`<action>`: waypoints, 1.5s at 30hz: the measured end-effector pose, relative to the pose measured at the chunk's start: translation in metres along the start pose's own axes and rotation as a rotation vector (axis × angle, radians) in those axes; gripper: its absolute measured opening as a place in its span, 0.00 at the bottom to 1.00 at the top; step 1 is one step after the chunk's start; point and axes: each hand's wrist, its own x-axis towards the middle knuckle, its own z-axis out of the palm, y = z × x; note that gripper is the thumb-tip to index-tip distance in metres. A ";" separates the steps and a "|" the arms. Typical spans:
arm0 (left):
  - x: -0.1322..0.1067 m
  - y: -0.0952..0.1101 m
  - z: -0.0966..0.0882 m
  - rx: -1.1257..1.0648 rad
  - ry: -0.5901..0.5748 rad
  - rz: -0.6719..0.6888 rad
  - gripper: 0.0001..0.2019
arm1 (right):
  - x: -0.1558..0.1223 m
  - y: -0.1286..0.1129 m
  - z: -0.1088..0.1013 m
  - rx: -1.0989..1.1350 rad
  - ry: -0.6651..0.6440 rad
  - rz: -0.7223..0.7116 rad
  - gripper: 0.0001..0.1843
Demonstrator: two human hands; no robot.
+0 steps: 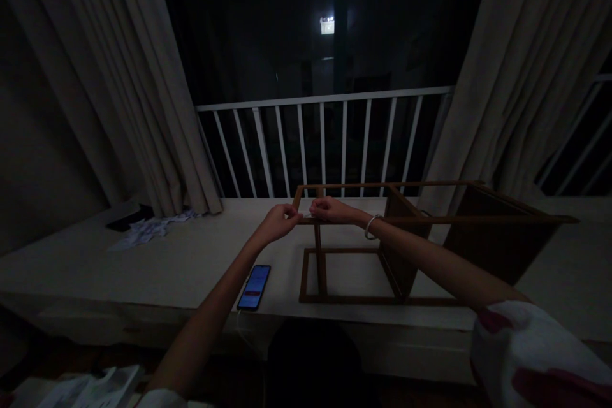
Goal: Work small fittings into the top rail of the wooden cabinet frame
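Note:
A brown wooden shelf frame lies on its side on the white window ledge. Over its left end, my left hand is closed in a pinch. Just to the right my right hand, with a bangle at the wrist, is pinched too. A short, thin white strip spans the gap between both sets of fingertips, close to the frame's upper rail. Dim light hides what exactly the strip is.
A lit phone with a cable lies at the ledge's front edge. Papers are at the left. White railings and curtains stand behind. A dark rounded shape is below the ledge.

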 end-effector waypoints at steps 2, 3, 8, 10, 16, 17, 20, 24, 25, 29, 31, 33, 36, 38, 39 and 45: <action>0.000 0.002 0.000 -0.043 -0.030 0.046 0.16 | 0.000 0.001 0.000 0.007 -0.008 0.001 0.23; 0.000 0.002 0.000 -0.064 -0.034 0.067 0.16 | 0.000 0.001 0.000 0.011 -0.009 0.002 0.23; 0.006 -0.005 0.006 -0.201 -0.071 0.097 0.18 | 0.001 0.000 0.001 -0.003 0.002 0.021 0.22; 0.012 -0.011 0.007 -0.261 -0.083 0.073 0.19 | 0.001 -0.001 0.001 -0.012 0.005 0.021 0.22; 0.029 -0.020 0.008 -0.296 -0.099 0.154 0.15 | -0.001 -0.002 0.001 -0.003 -0.004 0.025 0.20; 0.031 -0.020 0.008 -0.304 -0.114 0.160 0.15 | -0.001 -0.002 0.000 -0.003 -0.005 0.022 0.20; 0.031 -0.022 0.008 -0.353 -0.144 0.163 0.16 | -0.002 -0.003 0.000 -0.005 -0.012 0.010 0.20; 0.027 -0.030 0.013 -0.347 -0.117 0.215 0.15 | -0.001 -0.002 0.000 -0.039 -0.008 0.009 0.20; 0.027 -0.032 0.015 -0.339 -0.102 0.221 0.15 | -0.001 -0.002 0.000 -0.048 -0.003 0.008 0.20; 0.023 -0.037 0.023 -0.345 -0.006 0.219 0.15 | 0.000 -0.002 0.000 -0.037 -0.009 -0.007 0.19; 0.022 -0.037 0.026 -0.353 0.037 0.237 0.14 | -0.001 -0.002 0.000 -0.027 -0.013 -0.015 0.19; 0.020 -0.038 0.029 -0.363 0.073 0.267 0.13 | -0.001 -0.002 0.000 -0.025 -0.012 -0.016 0.18; 0.016 -0.038 0.032 -0.376 0.124 0.311 0.11 | -0.001 -0.001 -0.001 -0.019 -0.017 -0.010 0.18; 0.013 -0.037 0.034 -0.361 0.154 0.340 0.10 | -0.001 0.000 -0.001 -0.009 -0.022 -0.007 0.19; 0.011 -0.036 0.034 -0.342 0.167 0.359 0.10 | -0.001 0.000 -0.001 -0.005 -0.023 -0.010 0.19; 0.006 -0.027 0.032 -0.071 0.242 0.540 0.09 | -0.001 0.002 0.000 -0.002 -0.018 -0.045 0.20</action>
